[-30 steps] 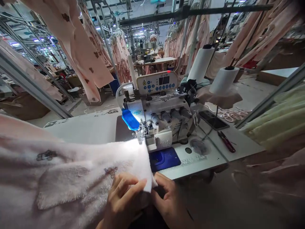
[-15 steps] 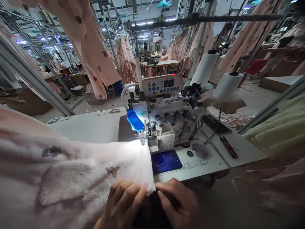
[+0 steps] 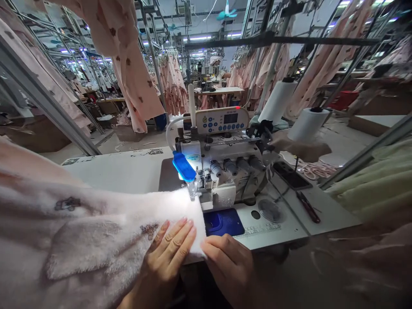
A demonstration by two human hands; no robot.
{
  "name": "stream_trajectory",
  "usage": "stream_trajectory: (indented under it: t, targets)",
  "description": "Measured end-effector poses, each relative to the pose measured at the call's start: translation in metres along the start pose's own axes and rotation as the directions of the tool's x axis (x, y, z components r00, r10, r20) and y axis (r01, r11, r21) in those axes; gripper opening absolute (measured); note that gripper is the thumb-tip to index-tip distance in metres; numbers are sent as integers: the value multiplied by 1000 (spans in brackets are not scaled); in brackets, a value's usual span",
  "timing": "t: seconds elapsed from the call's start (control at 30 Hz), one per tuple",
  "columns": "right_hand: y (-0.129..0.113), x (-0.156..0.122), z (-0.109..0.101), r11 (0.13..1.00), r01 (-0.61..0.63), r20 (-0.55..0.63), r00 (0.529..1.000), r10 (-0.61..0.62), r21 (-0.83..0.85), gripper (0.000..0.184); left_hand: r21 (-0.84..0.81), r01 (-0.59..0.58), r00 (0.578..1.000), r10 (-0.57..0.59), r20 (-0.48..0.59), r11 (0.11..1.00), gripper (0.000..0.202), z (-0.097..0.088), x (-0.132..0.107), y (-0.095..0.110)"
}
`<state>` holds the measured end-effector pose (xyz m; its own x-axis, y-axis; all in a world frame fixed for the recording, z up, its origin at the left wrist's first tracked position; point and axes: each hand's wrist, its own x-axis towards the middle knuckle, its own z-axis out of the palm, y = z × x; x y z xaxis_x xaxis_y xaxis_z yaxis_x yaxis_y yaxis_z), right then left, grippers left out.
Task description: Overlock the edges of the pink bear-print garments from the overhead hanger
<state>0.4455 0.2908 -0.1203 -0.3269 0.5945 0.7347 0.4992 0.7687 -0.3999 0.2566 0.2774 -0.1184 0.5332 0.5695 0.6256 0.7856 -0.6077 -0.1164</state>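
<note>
A pale pink fleece garment piece with small brown motifs spreads over the left of the table. Its lit far corner lies beneath the presser foot of the overlock sewing machine. My left hand rests flat on the fleece, fingers stretched out toward the machine. At the cloth's near right corner, my right hand pinches the edge between thumb and fingers. The blue lamp head shines on the needle area, and a dark blue plate sits just right of the cloth edge.
Thread cones stand behind the machine at right. Thread snips, a phone and a round clear dish lie on the table's right side. Pink cloth pieces hang at the back left; pale green fabric is at right.
My left hand has moved forward from the near edge and flattened on the fleece. My right hand has shifted slightly left and up with the corner. The view has tilted a little upward.
</note>
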Motion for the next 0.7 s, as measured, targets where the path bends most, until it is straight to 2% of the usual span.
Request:
stream_trajectory:
  t: [0.07,0.17,0.33,0.47,0.57,0.7]
  targets:
    - [5,4,5,1000,23,-56,998,-22,4,20,11,-16,1000,16,18,1000,47,-3,4,-6]
    - [13,10,12,1000,23,-113,993,-21,10,17,-5,19,998,-19,62,1000,52,-4,11,-12]
    - [27,19,23,1000,29,-114,993,-29,-2,15,56,32,990,-39,133,998,54,-4,22,-24]
    - [37,31,27,996,44,-117,992,-53,-78,16,108,35,979,-56,195,993,54,-3,32,-37]
    - [43,44,29,985,33,-72,996,-45,-167,16,115,42,972,-67,226,992,49,1,38,-46]
    - [44,57,32,962,-55,22,998,63,-268,24,88,64,959,-86,271,994,47,8,47,-61]
